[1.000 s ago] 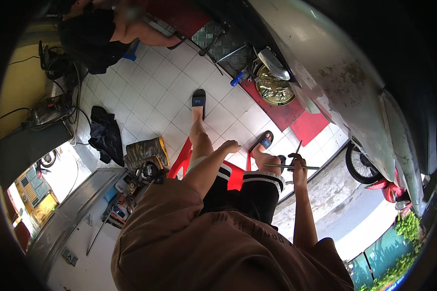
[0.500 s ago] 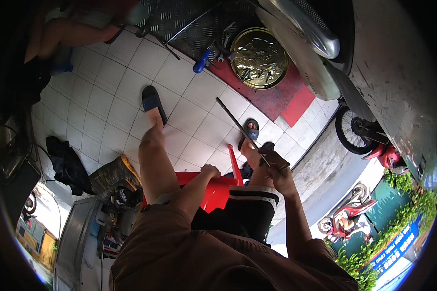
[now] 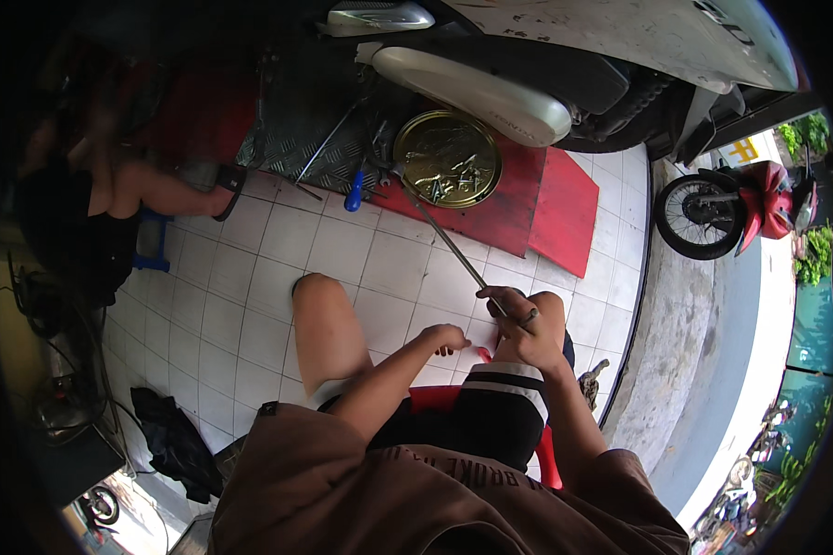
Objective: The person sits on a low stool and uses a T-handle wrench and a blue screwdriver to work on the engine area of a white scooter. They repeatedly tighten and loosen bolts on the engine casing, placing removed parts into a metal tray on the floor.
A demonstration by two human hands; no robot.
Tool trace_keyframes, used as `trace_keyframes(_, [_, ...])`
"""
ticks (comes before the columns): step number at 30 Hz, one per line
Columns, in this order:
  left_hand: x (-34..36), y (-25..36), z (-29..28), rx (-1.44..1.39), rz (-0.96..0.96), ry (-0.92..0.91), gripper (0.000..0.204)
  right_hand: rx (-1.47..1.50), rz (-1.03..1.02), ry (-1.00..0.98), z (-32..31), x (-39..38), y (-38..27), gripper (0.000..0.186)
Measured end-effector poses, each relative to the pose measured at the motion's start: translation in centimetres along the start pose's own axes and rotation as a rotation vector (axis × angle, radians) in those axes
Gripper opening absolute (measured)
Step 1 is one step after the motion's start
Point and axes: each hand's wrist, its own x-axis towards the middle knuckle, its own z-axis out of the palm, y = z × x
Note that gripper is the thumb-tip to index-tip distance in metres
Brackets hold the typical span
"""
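Steel rod (image 3: pixel 449 242) in closed right hand (image 3: pixel 525 326); left hand (image 3: pixel 446 338) loosely curled, empty, beside it.

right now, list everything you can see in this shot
long thin metal rod: one, grey, held in the right hand, pointing up toward the tray
round brass-coloured metal tray: one, holding small parts, on the red mat
red floor mat: one, under the scooter
white scooter: one, top of view
blue-handled screwdriver: one, left of the tray
red plastic stool: one, under the person
red motorbike: one, parked at right
another person: one, seated at left
left hand: empty, between the knees
right hand: gripping the rod
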Motion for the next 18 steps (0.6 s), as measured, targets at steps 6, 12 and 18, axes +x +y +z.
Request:
trace_keyframes(6, [-12.4,4.3,-3.7,-0.545,0.492,0.487,0.049,0.311,-0.047,0.199,2.5,-7.8,-0.7,0.044])
trace_keyframes(12, [-26.0,5.9,4.8,-0.443,0.867,0.558,0.041,0.458,-0.384,0.203,6.6,-10.7,-3.1,0.06])
trace_keyframes(18, [-30.4,6.9,12.2,0.053,0.914,1.333,0.035,0.962,-0.448,-0.1,8.3,-13.8,-3.8,0.076])
